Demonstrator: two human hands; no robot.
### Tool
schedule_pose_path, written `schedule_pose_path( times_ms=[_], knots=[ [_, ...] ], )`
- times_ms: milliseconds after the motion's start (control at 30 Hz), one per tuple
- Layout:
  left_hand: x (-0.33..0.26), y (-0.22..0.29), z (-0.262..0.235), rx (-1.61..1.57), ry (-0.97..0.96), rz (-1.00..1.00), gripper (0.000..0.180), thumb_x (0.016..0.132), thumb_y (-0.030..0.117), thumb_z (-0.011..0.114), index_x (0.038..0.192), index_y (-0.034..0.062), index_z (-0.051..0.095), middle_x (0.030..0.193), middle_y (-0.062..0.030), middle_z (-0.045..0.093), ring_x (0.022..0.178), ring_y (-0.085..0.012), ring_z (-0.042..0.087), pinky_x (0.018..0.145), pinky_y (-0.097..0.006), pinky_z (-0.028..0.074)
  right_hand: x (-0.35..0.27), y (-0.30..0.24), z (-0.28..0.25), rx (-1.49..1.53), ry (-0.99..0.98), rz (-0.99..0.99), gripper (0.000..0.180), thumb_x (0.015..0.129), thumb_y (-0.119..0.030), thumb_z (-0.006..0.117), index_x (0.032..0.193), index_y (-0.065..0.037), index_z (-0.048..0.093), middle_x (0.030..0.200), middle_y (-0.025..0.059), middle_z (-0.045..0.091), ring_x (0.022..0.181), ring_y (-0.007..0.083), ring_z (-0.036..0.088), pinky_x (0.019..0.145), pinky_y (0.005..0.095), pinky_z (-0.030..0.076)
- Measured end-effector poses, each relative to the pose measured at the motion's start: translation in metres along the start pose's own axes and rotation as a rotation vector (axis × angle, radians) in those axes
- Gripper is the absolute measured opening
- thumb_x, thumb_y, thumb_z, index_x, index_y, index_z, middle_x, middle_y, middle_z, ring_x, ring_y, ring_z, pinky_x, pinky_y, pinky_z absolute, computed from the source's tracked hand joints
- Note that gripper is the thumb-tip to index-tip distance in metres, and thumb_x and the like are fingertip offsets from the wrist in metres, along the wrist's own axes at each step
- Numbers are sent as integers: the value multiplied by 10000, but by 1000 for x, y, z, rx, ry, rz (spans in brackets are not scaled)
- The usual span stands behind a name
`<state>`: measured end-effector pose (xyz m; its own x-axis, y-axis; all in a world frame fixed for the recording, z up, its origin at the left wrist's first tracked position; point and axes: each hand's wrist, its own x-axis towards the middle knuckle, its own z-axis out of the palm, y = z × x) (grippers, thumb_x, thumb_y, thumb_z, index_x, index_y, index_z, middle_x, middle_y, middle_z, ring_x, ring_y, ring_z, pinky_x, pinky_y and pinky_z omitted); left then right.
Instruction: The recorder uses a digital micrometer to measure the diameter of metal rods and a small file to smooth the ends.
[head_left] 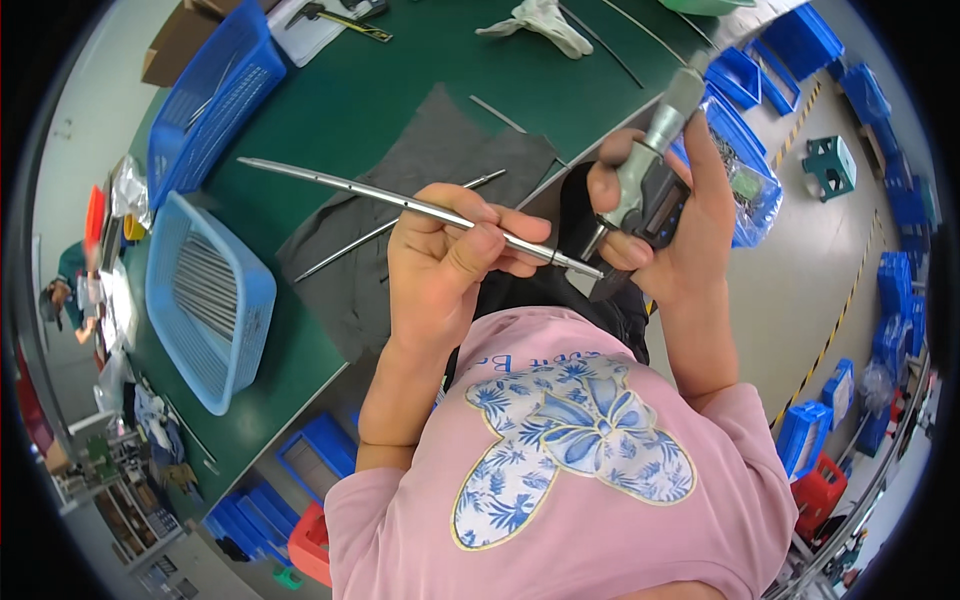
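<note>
Long, slim, shiny silver metal rod [345, 185] here, slanting down to the right, its narrower tip [582, 266] right by the lower end of a grey-and-black digital micrometer [655, 195], tilted with its silver thimble [684, 92] up top. Can't tell if they're touching.

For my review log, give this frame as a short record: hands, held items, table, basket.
Left hand: pinches a long metal rod
Right hand: holds a digital micrometer
Rod and gauge: the rod's lower right end is at the micrometer; contact unclear
Green table: second rod on a grey cloth; white glove at the far side
Light-blue basket: holds many slim rods
</note>
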<state>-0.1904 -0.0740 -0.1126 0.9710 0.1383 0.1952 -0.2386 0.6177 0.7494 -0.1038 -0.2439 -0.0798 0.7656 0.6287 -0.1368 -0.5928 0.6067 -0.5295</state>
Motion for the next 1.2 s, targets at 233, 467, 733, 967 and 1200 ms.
schedule_pose_path(
  times_ms=[233, 467, 733, 967, 1200],
  knots=[
    [-4, 3, 8, 55, -58, 17, 126, 877, 22, 541, 965, -7, 456, 916, -261, 618, 770, -286, 668, 655, -340, 591, 2, -2, 1, 69, -94, 83, 660, 922, -519, 313, 984, 97, 544, 746, 204, 615, 373, 172, 470, 347, 239, 378],
    [-7, 6, 10, 28, -21, 8, 129, 876, 19, 542, 961, -8, 448, 905, -250, 614, 763, -275, 664, 653, -347, 591, 5, 1, 4, 47, -136, 113, 673, 922, -529, 298, 986, 91, 551, 743, 203, 624, 383, 171, 484, 354, 233, 392],
    [-7, 6, 13, 91, -43, 17, 156, 862, 14, 563, 962, -14, 446, 897, -239, 612, 760, -248, 658, 653, -330, 588, 5, -1, 10, 21, -163, 105, 621, 955, -459, 218, 978, 78, 528, 744, 242, 579, 354, 181, 422, 310, 231, 383],
    [-9, 9, 17, 79, -19, -4, 163, 866, 21, 561, 969, -13, 439, 895, -244, 607, 730, -247, 661, 654, -324, 588, 3, 1, 9, 23, -161, 88, 623, 952, -460, 222, 983, 80, 532, 743, 244, 580, 345, 176, 416, 307, 229, 380],
    [-9, 6, 16, 103, -12, -1, 171, 867, 31, 565, 970, -8, 434, 888, -239, 606, 725, -248, 659, 653, -322, 589, 2, 1, 10, 39, -160, 100, 658, 937, -501, 235, 985, 81, 538, 750, 246, 583, 352, 175, 420, 310, 228, 375]
  ],
)
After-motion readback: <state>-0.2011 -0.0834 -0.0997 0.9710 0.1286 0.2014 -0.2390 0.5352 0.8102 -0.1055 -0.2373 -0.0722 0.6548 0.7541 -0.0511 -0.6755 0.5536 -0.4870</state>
